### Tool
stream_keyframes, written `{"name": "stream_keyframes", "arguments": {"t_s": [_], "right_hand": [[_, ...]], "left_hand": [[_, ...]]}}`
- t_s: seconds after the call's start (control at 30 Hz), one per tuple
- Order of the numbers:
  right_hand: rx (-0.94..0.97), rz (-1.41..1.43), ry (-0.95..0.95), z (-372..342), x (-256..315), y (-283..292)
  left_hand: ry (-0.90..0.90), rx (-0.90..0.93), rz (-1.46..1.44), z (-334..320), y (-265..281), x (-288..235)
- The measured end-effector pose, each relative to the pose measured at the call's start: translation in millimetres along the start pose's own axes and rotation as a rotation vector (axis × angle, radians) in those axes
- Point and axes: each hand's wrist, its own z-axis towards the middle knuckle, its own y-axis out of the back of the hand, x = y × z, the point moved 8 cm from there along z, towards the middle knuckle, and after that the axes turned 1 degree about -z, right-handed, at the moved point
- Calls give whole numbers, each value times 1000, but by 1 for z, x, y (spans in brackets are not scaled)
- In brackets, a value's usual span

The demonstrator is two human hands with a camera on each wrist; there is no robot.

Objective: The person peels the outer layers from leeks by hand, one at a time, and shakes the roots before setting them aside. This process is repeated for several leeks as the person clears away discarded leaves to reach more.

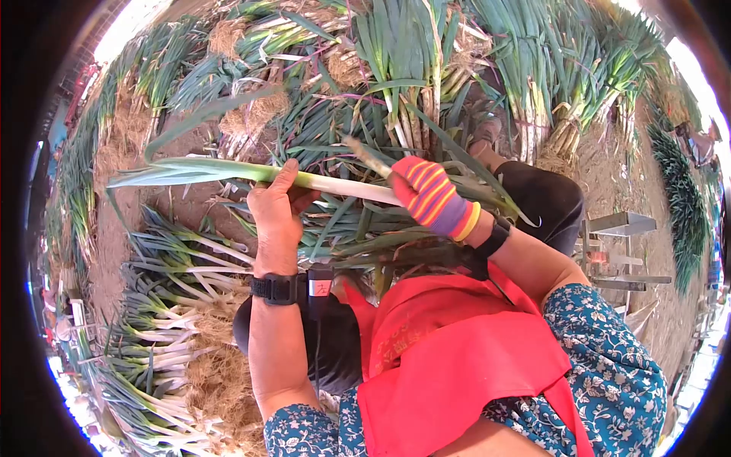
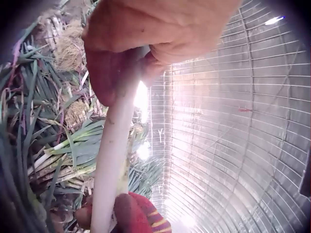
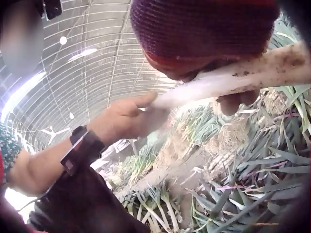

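A long leek (image 1: 343,186) lies crosswise between the two hands in the head view, its green leaves (image 1: 183,170) trailing left. My bare left hand (image 1: 276,217) grips it where the green turns white, fingers wrapped round the stalk in the left wrist view. My right hand (image 1: 435,196), in a striped knit glove, holds the white end. From that glove a soiled, brownish length (image 1: 369,158) sticks out up and left. In the right wrist view, the white stalk (image 3: 180,94) runs from the left fingers under the glove, with brown specks on its right part.
Loose leeks (image 1: 335,221) lie heaped just beyond the knees. Rooted leeks (image 1: 164,335) are piled at lower left, and bundles (image 1: 533,76) stand at the back. A metal stool (image 1: 624,223) stands at right. A red apron (image 1: 457,327) covers the lap.
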Motion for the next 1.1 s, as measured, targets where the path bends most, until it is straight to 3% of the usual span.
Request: {"name": "stream_keyframes", "arguments": {"t_s": [0.03, 0.07, 0.13, 0.17, 0.2, 0.27, 0.3, 0.33, 0.4, 0.47, 0.5, 0.57, 0.63, 0.7, 0.73, 0.8, 0.87, 0.93, 1.0, 1.1], "right_hand": [[123, 74, -128, 3, -15, -4], [129, 78, -124, 4, -15, 4], [58, 1133, -1062, -14, -48, -7], [-141, 1354, -1204, -20, -51, -6], [-145, 1347, -1204, -20, -55, 4], [317, 1024, -906, -14, -49, 26], [449, 708, -873, -26, -58, 30], [450, 710, -873, -49, -71, 31], [637, -151, -33, -92, -72, 34], [1070, -382, -351, -158, -122, 34], [1066, -377, -361, -165, -124, 36], [725, -576, -313, -150, -135, 56], [640, -156, -318, -87, -96, 46], [450, 30, -117, -49, -54, 29], [362, -141, 7, -26, -22, 31], [358, -108, 67, -12, -6, 20], [484, 26, -158, -23, -21, 1], [480, 41, -163, -21, -18, 4], [640, 99, -202, -27, -17, -1], [621, 195, -193, -28, -14, 2]], "left_hand": [[-1, -5, -4, 2, 3, 0], [-4, -14, -44, 5, 9, -1], [-4, -18, -81, 7, 15, -4], [-24, -12, -96, 6, 16, -8], [-44, -6, -113, 6, 18, -11], [-65, 15, -126, 5, 24, -18], [-79, 28, -131, 5, 27, -20], [-94, 41, -136, 5, 31, -24], [-121, 30, -130, 2, 37, -34], [-149, 16, -123, -1, 44, -38], [-165, 41, -98, -3, 44, -39], [-195, 82, -65, -5, 37, -43], [-187, 111, -63, -8, 29, -40], [-189, 148, -77, -5, 21, -39], [-194, 155, -81, -4, 16, -41], [-226, 201, -130, -5, 11, -44], [-209, 203, -144, -4, 13, -42], [-184, 262, -155, -5, 8, -40], [-170, 260, -142, -3, 9, -37], [-172, 311, -135, -5, 5, -38]]}}
